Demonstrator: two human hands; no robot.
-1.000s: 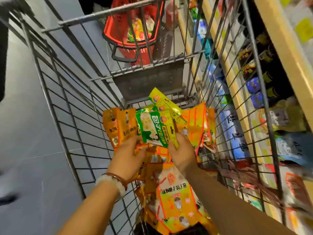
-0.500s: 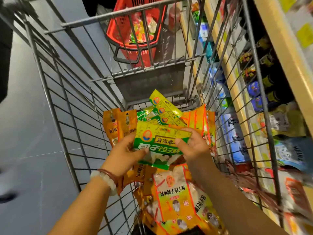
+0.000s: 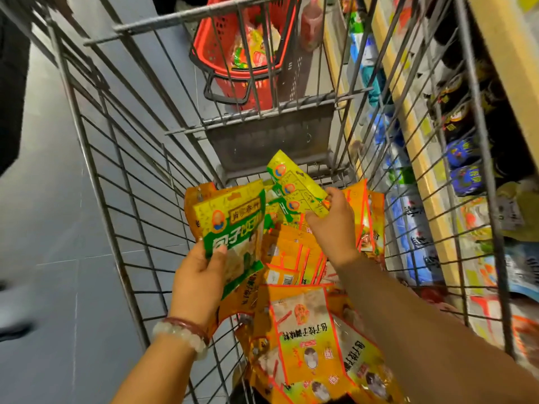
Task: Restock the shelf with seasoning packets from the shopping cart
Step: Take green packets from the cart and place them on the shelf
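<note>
Head view: left hand [image 3: 201, 279] grips 1 green-yellow packet [image 3: 233, 228], thumb across its front; right hand [image 3: 334, 225] pinches fanned yellow packets [image 3: 294, 188] inside wire cart [image 3: 96, 158].

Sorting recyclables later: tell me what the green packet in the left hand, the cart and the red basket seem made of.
Green seasoning packet: likely glossy printed plastic film; it bends and glints in the left hand.
Shopping cart: bare grey metal wire, dull, welded into a grid.
Red basket: apparently moulded plastic, perforated walls, dark handle.
</note>
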